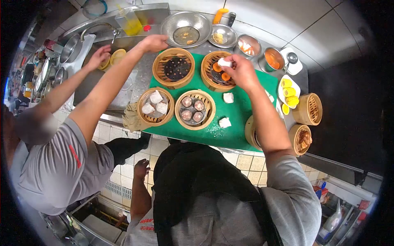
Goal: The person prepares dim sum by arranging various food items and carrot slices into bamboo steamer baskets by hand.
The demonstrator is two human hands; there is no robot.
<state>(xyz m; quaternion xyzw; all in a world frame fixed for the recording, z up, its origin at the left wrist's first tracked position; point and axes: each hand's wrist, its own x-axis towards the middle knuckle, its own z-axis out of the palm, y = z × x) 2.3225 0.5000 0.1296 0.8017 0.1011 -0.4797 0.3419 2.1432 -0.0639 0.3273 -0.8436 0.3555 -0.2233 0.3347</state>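
"Any writing you can read?"

"Red lettering on the wearer's grey sleeve (147, 224), too small to read surely. A co-worker's sleeve (75, 141) has a red mark, also illegible."

"And the right hand (242, 71)?"

"Nearly closed, thumb and fingertips pinching a soft white dumpling (224, 62). That's at the fingertips, above a round bamboo steamer (204, 69) with orange carrot slices (225, 76) on a dark liner."

"The left (141, 169)?"

"Low beside the black apron (191, 180), fingers loosely bent and parted, nothing visible in them."

"What's on the smooth green cutting board (238, 112)?"

"Two loose white wrapped pieces (228, 97) near that steamer, plus slatted steamers, one holding four pinkish, round-topped siu mai (192, 109)."
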